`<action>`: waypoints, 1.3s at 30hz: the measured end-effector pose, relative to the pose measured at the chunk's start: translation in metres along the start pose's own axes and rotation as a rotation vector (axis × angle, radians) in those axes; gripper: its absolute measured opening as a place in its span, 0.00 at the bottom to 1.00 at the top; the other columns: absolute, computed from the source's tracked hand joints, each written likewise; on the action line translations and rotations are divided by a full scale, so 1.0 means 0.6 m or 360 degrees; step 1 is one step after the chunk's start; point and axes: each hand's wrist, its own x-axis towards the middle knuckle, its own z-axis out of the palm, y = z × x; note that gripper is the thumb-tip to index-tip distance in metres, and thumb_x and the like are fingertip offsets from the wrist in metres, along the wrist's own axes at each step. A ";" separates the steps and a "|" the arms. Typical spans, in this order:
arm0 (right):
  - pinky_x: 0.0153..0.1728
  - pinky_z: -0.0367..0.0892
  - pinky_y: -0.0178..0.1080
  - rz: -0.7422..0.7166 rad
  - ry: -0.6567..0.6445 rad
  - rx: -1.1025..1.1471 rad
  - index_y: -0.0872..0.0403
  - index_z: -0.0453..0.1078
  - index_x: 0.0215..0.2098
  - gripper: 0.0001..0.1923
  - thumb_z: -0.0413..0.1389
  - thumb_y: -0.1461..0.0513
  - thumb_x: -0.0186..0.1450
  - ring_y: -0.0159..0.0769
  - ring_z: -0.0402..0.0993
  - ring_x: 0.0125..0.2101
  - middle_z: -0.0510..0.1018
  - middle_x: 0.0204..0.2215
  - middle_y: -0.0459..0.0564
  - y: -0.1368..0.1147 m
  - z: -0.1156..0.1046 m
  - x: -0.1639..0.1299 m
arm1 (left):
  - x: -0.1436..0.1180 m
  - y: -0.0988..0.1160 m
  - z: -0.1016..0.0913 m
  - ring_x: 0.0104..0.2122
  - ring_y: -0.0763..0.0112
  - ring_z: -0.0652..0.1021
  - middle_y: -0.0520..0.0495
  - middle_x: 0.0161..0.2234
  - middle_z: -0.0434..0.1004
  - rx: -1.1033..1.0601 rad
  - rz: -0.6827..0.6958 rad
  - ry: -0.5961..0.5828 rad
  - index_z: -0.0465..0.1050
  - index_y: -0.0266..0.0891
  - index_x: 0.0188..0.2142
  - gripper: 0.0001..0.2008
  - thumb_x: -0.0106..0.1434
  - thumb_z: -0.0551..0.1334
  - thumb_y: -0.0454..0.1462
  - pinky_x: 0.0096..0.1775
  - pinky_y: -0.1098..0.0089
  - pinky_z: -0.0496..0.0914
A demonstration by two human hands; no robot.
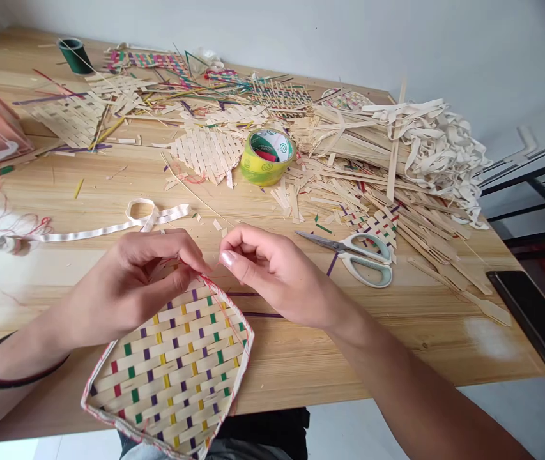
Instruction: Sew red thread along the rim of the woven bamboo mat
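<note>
A woven panel [176, 377] of pale strips with purple, green, yellow and red ones rests tilted at the table's front edge. White tape stitched with red thread binds its rim. My left hand [133, 284] is closed, pinching the panel's upper corner between thumb and fingers. Just right of that corner, my right hand [276, 271] is closed in a pinch, thumb against forefinger. A fine red thread [217, 262] appears to run from the corner to its fingertips; a needle, if there is one, is hidden. Loose red thread also lies across the panel's upper right.
White-handled scissors [365, 255] lie right of my right hand. Ahead are a yellow tape roll [267, 156], a plain woven piece [209, 153] and white ribbon [152, 217]. Strip scraps and a heap of white tape [445, 147] spread behind. A phone [531, 326] lies at the right edge.
</note>
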 end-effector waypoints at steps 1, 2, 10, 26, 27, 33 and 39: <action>0.32 0.64 0.32 -0.0010 0.0004 -0.0008 0.53 0.68 0.39 0.07 0.55 0.60 0.76 0.29 0.65 0.31 0.69 0.31 0.42 0.000 0.000 0.000 | 0.000 0.000 0.000 0.30 0.73 0.79 0.48 0.34 0.82 0.0000 -0.0010 -0.0004 0.80 0.36 0.37 0.10 0.73 0.60 0.32 0.31 0.74 0.70; 0.33 0.64 0.33 -0.0015 0.0009 -0.0010 0.53 0.68 0.40 0.07 0.55 0.60 0.76 0.29 0.65 0.31 0.69 0.31 0.42 0.000 0.001 0.000 | 0.000 -0.001 0.000 0.31 0.72 0.79 0.47 0.34 0.82 -0.0004 -0.0014 -0.0002 0.80 0.36 0.37 0.10 0.74 0.60 0.33 0.31 0.74 0.71; 0.24 0.57 0.31 0.0104 -0.0089 0.0183 0.56 0.71 0.43 0.08 0.54 0.59 0.77 0.26 0.60 0.24 0.66 0.25 0.39 -0.005 0.000 0.002 | -0.004 -0.002 -0.004 0.36 0.70 0.81 0.47 0.37 0.82 -0.0149 0.0032 0.0002 0.82 0.41 0.40 0.09 0.75 0.62 0.33 0.35 0.73 0.73; 0.18 0.55 0.30 0.0229 -0.0067 0.0194 0.57 0.75 0.48 0.09 0.55 0.62 0.75 0.24 0.57 0.17 0.69 0.20 0.38 -0.008 0.005 0.002 | -0.006 0.001 -0.008 0.36 0.71 0.80 0.49 0.38 0.79 0.0040 0.0184 0.0016 0.82 0.47 0.42 0.12 0.75 0.59 0.31 0.37 0.71 0.72; 0.20 0.58 0.31 0.0147 0.0001 0.0057 0.57 0.76 0.48 0.09 0.55 0.62 0.75 0.24 0.60 0.18 0.72 0.23 0.40 -0.010 0.004 0.000 | -0.005 0.002 -0.008 0.35 0.71 0.79 0.49 0.37 0.78 0.0057 0.0187 0.0028 0.81 0.47 0.41 0.12 0.75 0.59 0.31 0.36 0.71 0.72; 0.32 0.69 0.34 -0.0425 0.0311 -0.0587 0.56 0.76 0.48 0.09 0.54 0.65 0.73 0.30 0.74 0.29 0.79 0.30 0.45 -0.023 -0.004 -0.012 | -0.004 0.007 -0.010 0.34 0.70 0.79 0.49 0.34 0.77 0.0136 0.0215 0.0034 0.81 0.48 0.40 0.12 0.75 0.58 0.33 0.33 0.70 0.72; 0.40 0.74 0.37 -0.0781 0.0396 -0.0877 0.56 0.73 0.50 0.17 0.51 0.74 0.69 0.32 0.76 0.35 0.80 0.41 0.49 -0.018 -0.005 -0.010 | -0.009 0.003 -0.014 0.34 0.71 0.79 0.49 0.36 0.77 0.0132 0.0174 0.0017 0.80 0.50 0.42 0.13 0.75 0.58 0.32 0.33 0.71 0.73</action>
